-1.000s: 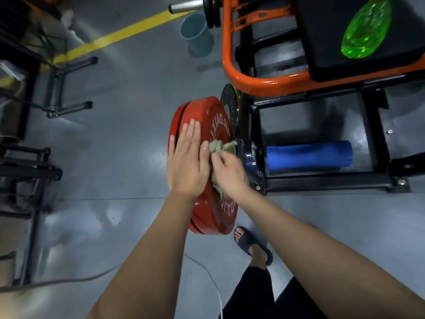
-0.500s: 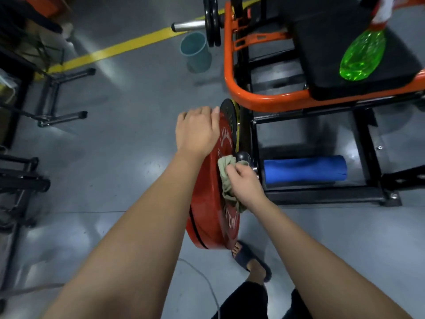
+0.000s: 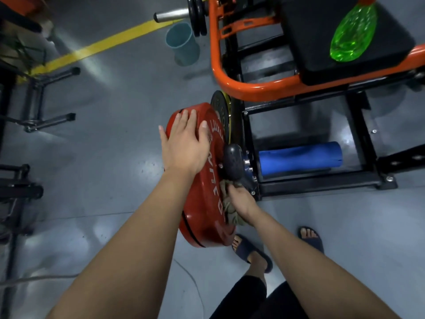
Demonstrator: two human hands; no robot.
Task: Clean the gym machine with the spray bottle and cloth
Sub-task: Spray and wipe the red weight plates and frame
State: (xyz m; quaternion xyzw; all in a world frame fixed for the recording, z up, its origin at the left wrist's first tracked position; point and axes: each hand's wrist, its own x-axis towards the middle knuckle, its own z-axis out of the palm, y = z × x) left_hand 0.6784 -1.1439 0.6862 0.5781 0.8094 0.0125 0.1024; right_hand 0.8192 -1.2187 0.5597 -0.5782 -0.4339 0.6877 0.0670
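A red weight plate (image 3: 204, 217) hangs on the black and orange gym machine (image 3: 248, 88). My left hand (image 3: 184, 143) lies flat on the plate's upper rim, fingers straight. My right hand (image 3: 241, 199) grips a greenish cloth (image 3: 230, 210) against the lower face of the plate, just below the black sleeve end (image 3: 232, 161). The green spray bottle (image 3: 351, 33) lies on the machine's black pad (image 3: 322, 42) at the upper right, away from both hands.
A blue foam roller (image 3: 299, 157) sits inside the machine's base frame. A teal bucket (image 3: 182, 43) stands on the grey floor near a bar with black plates (image 3: 197, 14). Black stands (image 3: 41, 100) line the left side. My sandalled feet (image 3: 250, 252) are below the plate.
My right hand has slid the cloth down from beside the hub to the plate's lower face. My left hand has uncurled and now lies flat on the rim.
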